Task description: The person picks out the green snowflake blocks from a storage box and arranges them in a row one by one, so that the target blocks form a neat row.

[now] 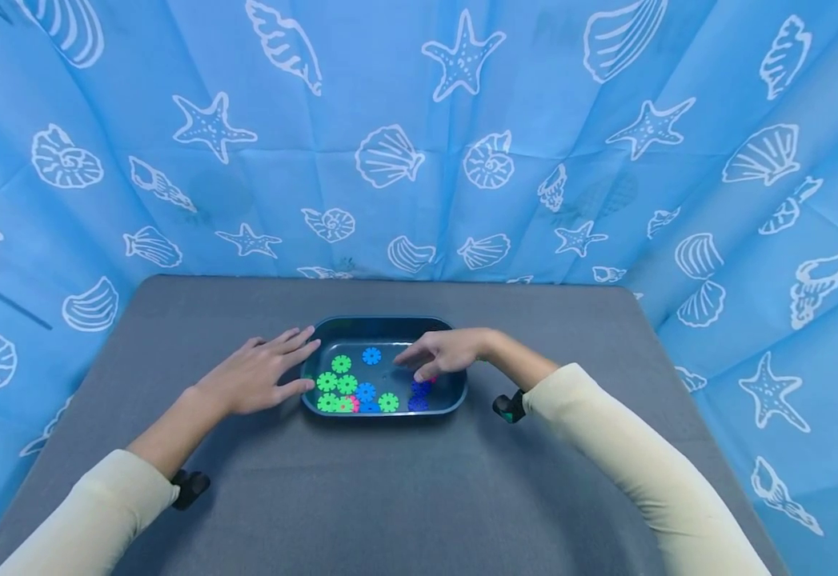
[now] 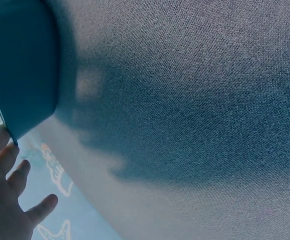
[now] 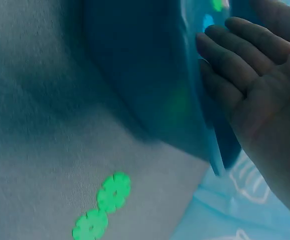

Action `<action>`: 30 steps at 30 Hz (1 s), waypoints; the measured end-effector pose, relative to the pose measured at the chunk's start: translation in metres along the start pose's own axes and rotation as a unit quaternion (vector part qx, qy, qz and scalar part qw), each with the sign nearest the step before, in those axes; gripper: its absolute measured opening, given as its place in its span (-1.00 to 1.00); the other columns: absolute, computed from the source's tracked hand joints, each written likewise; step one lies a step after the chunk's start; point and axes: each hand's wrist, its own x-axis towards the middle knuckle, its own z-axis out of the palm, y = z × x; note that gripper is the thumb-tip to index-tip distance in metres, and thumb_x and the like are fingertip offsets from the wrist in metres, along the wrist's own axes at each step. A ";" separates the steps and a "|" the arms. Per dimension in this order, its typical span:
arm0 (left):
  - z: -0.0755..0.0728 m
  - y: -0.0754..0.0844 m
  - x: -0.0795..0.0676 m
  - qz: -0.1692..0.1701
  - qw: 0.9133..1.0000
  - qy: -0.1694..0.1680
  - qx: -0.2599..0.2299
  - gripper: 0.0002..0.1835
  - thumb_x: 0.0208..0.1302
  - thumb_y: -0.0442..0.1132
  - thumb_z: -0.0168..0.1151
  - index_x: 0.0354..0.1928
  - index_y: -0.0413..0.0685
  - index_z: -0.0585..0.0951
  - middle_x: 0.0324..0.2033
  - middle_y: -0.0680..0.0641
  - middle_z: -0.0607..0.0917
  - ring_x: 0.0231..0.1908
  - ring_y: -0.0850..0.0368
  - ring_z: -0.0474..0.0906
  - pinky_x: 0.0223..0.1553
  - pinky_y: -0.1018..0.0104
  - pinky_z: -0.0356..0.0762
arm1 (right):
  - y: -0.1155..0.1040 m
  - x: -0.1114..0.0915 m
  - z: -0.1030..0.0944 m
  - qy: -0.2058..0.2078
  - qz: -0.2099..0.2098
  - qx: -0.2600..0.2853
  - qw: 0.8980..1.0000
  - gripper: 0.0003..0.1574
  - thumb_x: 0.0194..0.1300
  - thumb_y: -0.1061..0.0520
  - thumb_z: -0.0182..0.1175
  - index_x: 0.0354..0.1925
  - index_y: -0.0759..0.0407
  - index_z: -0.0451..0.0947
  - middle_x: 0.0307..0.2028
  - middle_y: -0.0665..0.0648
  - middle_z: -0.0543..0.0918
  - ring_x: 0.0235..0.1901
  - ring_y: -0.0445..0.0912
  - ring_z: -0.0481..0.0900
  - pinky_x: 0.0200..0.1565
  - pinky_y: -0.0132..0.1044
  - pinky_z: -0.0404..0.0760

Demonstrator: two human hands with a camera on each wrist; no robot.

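A dark blue oval tray (image 1: pixel 382 326) holds several notched plastic discs. Green discs (image 1: pixel 327 382) cluster at its left, light blue discs (image 1: pixel 365 392) lie near the middle, and dark blue discs (image 1: pixel 419 403) sit at the right under my right hand. Bits of pink show among them. My left hand (image 1: pixel 263 372) has its fingers spread, fingertips right at the tray's left rim. Over the right part of the tray, my right hand (image 1: pixel 447 352) reaches in with fingers loosely extended. From the right wrist view, its palm (image 3: pixel 272 95) shows nothing held.
Grey cloth covers the table (image 1: pixel 390 496). Two green discs (image 3: pixel 114 192) lie outside the tray in the right wrist view. A blue curtain (image 1: pixel 404 208) with white sea shells hangs behind and along both sides. Each wrist wears a small black device.
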 end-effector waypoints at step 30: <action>0.001 -0.002 0.002 -0.006 1.000 -0.010 0.007 -0.21 0.40 0.21 0.13 0.50 -0.07 0.26 0.51 -0.18 0.17 0.46 -0.24 0.11 0.27 -0.39 0.18 | -0.013 0.027 0.017 -0.090 0.029 0.049 0.994 -0.21 0.47 -0.02 0.14 0.52 0.14 0.14 0.36 0.11 0.45 0.37 -0.17 0.35 0.39 -0.19 0.25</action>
